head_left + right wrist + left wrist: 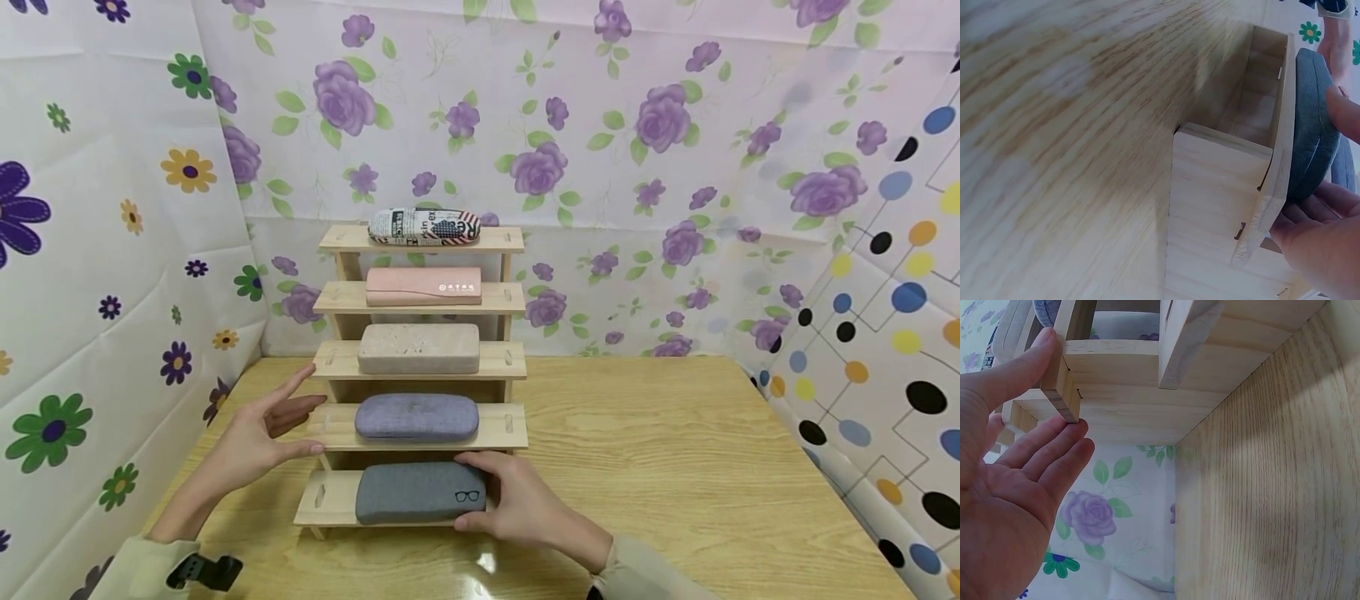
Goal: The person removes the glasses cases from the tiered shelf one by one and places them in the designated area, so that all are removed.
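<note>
We see the bench (660, 433) run well past the rack (493, 358) on the right, out to the dotted cloth (892, 333); the flowered cloth (142, 317) makes the left tighter. Grey case (412, 492) lies on the bottom tier (339, 492), lilac case (416, 418) one tier up. Right hand (525, 500) hides the bottom tier's right end; it grips the grey case there, thumb front, fingers behind, fingertips partly hidden. Left hand (253, 435) is spread, fingers nearly straight, at the second-lowest board's (341, 425) left end; we can't tell how firmly.
</note>
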`<state>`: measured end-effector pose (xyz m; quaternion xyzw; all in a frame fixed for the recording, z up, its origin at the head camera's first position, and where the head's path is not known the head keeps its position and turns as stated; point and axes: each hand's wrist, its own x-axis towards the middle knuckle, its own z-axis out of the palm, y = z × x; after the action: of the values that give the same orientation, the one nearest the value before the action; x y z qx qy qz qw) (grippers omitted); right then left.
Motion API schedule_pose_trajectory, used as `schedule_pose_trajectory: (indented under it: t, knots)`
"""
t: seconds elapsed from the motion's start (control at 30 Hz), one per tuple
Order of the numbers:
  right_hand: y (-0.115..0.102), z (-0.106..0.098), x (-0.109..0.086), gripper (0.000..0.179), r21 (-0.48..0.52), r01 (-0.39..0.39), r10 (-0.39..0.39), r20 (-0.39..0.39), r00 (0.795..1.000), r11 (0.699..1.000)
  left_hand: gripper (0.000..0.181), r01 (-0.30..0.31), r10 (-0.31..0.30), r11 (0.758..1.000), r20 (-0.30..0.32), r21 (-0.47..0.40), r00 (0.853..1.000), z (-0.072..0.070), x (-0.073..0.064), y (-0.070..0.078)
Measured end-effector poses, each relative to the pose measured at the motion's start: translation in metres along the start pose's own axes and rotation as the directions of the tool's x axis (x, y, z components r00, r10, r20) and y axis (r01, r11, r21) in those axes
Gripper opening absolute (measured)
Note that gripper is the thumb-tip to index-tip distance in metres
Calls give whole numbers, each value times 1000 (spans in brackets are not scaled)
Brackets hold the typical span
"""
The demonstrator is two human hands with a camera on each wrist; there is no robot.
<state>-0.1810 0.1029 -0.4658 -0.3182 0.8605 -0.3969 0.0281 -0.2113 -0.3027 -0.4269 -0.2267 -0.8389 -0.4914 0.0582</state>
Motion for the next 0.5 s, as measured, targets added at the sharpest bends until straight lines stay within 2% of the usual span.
schedule_pose_trajectory:
  t: [0.5]
  knots:
    - [0, 0, -2, 75, 38, -23, 23, -1, 1000, 999, 106, -12, 12, 1000, -7, 13, 1000, 0, 0, 0]
